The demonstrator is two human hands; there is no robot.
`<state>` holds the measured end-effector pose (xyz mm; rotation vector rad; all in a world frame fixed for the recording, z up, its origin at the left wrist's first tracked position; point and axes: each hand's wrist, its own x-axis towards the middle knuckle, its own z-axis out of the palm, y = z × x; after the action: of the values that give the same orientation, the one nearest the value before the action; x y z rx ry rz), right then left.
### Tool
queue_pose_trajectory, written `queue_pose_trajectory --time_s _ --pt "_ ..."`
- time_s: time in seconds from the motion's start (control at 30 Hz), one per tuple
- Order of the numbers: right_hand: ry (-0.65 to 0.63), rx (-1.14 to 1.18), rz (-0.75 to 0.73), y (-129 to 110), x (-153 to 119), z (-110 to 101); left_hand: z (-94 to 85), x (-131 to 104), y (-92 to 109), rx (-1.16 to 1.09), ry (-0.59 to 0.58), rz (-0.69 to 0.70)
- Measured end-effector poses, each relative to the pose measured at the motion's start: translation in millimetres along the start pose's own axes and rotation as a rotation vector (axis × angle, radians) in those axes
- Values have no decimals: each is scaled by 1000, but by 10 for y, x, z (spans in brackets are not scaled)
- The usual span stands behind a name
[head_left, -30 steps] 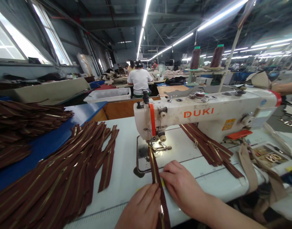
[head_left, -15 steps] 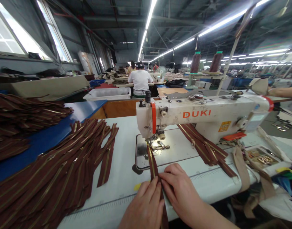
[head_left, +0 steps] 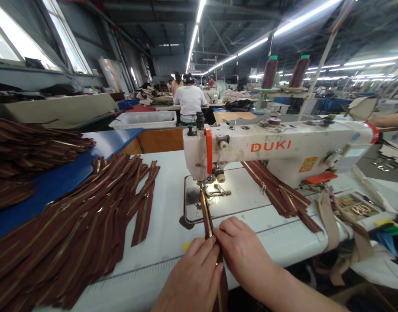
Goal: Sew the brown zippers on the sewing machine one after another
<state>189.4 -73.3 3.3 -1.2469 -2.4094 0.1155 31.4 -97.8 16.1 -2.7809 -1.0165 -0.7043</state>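
A brown zipper with gold teeth runs from under the presser foot of the white sewing machine down over the table's front edge. My left hand grips it from the left, fingers laid over the tape near the edge. From the right, my right hand pinches the same zipper just beside the left fingertips. Both hands are closed on it, and their palms hide part of the tape. Its lower end hangs below the edge between my wrists.
Many brown zippers are heaped left on the table, and more lie on a blue surface. Several zippers lie right of the needle plate. At far right are a tray of metal hardware and beige straps. A person sits ahead.
The view has shifted slightly. Both hands stay on the zipper near the table edge, with the right fingers a little higher against it. The surrounding piles look the same.
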Motion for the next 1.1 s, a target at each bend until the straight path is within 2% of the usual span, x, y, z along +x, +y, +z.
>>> queue_pose_trajectory --time_s 0.2,0.37,0.5,0.6,0.8,1.1 --pt "-67 -123 -83 -11 19 -64 -40 -35 -46 -105 26 -5" --pt "-76 -184 -158 -27 28 -99 -65 27 -265 -153 82 -63" --pt "-85 -208 -182 -22 36 -111 -40 144 -487 -45 -36 75" --pt "-103 -190 -193 43 32 -130 -22 178 -580 -54 -95 89" --pt "-113 -8 -189 254 8 -198 -22 130 -603 -147 -104 24" --pt "-55 -47 -410 308 101 -181 18 111 -608 -176 -97 7"
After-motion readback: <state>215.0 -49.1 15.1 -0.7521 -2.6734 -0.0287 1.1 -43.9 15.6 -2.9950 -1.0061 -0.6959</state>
